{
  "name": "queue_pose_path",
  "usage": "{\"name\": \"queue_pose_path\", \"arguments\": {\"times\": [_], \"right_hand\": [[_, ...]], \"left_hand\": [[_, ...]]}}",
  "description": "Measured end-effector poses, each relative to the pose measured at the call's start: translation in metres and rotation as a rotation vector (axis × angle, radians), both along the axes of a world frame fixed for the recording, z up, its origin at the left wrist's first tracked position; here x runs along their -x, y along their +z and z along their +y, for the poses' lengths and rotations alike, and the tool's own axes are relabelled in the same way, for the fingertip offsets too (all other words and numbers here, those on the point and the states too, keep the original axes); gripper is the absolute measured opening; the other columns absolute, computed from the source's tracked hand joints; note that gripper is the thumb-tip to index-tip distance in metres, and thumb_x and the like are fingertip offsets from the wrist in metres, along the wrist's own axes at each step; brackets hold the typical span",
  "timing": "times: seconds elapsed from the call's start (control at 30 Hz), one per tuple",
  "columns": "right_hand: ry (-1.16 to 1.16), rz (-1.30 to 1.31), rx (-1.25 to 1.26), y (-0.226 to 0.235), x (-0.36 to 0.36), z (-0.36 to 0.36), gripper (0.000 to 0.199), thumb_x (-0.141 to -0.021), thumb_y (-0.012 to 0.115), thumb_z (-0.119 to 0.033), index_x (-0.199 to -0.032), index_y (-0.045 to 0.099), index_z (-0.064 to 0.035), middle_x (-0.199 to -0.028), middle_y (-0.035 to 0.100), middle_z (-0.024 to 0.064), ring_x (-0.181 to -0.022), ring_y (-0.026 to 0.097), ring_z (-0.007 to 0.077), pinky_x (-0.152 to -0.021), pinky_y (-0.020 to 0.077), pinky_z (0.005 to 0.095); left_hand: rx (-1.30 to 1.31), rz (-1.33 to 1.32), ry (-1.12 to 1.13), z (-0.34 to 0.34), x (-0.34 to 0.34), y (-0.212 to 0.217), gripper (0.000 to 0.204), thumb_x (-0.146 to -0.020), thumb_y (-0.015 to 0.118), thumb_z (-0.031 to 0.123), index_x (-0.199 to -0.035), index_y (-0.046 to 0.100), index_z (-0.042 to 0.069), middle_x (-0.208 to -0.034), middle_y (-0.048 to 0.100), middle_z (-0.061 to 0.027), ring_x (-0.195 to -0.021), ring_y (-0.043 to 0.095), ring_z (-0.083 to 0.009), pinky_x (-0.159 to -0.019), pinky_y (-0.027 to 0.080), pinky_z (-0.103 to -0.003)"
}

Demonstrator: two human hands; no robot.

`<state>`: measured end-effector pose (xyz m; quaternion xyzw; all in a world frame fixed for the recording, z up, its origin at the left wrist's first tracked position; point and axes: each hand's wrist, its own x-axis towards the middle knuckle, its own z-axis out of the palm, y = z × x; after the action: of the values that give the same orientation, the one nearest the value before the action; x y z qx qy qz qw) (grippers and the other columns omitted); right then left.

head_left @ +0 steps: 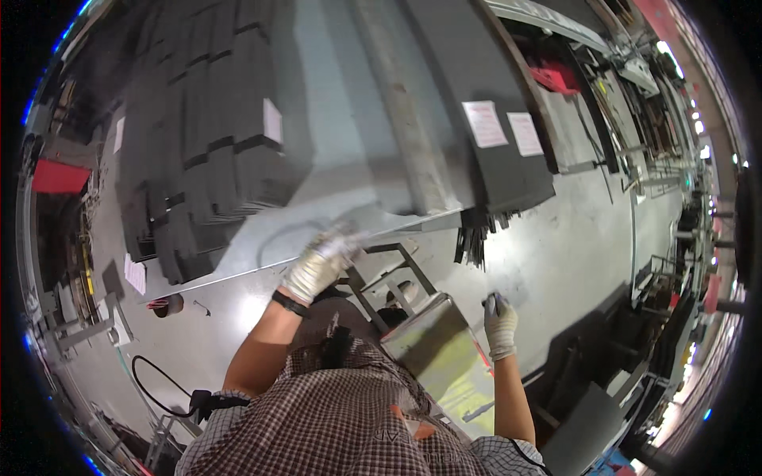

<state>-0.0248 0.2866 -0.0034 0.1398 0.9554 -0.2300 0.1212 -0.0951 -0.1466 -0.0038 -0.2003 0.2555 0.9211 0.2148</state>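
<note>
The left hand (321, 264), gloved, rests on the front edge of a long grey metal sheet (349, 119) lying across the workbench, fingers curled down over the edge at about 11 o'clock from the body. Judged from this, the sheet is being drawn or steadied; the grip would do best kept square to the edge, with the wrist low, so the sheet does not skew against the black stacked parts (202, 143) at 10 o'clock. The right hand (500, 321), also gloved, sits at 2 o'clock, closed narrowly round a small dark tool (491, 302); what the tool is cannot be told. A tilted metal panel (432, 349) stands between the two forearms, just beside the right wrist. Two white paper labels (503, 127) lie on a dark sheet at 1 o'clock.
</note>
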Motion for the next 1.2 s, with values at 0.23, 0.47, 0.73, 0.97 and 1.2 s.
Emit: {"name": "queue_pose_path", "arguments": {"times": [0.23,0.47,0.73,0.97,1.2], "right_hand": [[0.126,-0.353,0.29,-0.159,-0.175,0.184,0.047,-0.106,0.048,-0.049,-0.106,0.068,-0.0052,-0.085,0.068,0.0124,-0.078,0.06,0.026,-0.075,0.0495,0.0427],[0.006,-0.491,0.17,-0.145,-0.141,0.235,0.067,-0.104,0.044,-0.061,-0.094,0.068,0.0003,-0.081,0.066,0.0246,-0.076,0.058,0.0402,-0.08,0.0473,0.0508],[-0.186,-0.404,0.352,-0.108,-0.097,0.291,0.076,-0.103,0.033,-0.065,-0.092,0.069,0.0002,-0.092,0.07,0.0267,-0.091,0.066,0.0413,-0.092,0.0477,0.0494],[0.096,-0.858,-0.011,-0.066,-0.019,0.296,0.065,-0.103,0.037,-0.06,-0.089,0.075,-0.0094,-0.088,0.072,0.0214,-0.094,0.069,0.0422,-0.091,0.051,0.0492],[-0.074,-0.18,0.457,-0.038,0.12,0.221,0.028,-0.099,0.064,-0.03,-0.094,0.072,-0.0037,-0.083,0.072,0.0192,-0.079,0.072,0.037,-0.072,0.0544,0.0413]], "left_hand": [[0.316,-0.009,-0.087,0.232,0.027,0.008,0.051,-0.094,0.076,0.028,-0.133,0.057,0.002,-0.114,0.064,-0.0058,-0.118,0.059,-0.0209,-0.101,0.048,-0.036],[1.943,0.442,0.607,0.218,0.048,0.032,0.066,-0.084,0.078,-0.002,-0.142,0.047,0.008,-0.124,0.057,-0.0083,-0.116,0.055,-0.0225,-0.105,0.043,-0.033],[1.621,0.305,0.276,0.16,0.139,-0.035,0.063,-0.1,0.055,-0.006,-0.159,0.035,0.004,-0.141,0.058,-0.0075,-0.12,0.056,-0.0165,-0.104,0.044,-0.028],[1.5,0.491,0.299,0.16,0.225,-0.061,0.068,-0.095,0.055,-0.013,-0.158,0.035,0.003,-0.138,0.06,-0.0113,-0.118,0.06,-0.017,-0.102,0.051,-0.028],[1.477,0.481,0.248,0.191,0.232,-0.023,0.08,-0.083,0.071,-0.006,-0.154,0.037,-0.004,-0.145,0.056,-0.0163,-0.125,0.056,-0.025,-0.111,0.042,-0.033]]}}
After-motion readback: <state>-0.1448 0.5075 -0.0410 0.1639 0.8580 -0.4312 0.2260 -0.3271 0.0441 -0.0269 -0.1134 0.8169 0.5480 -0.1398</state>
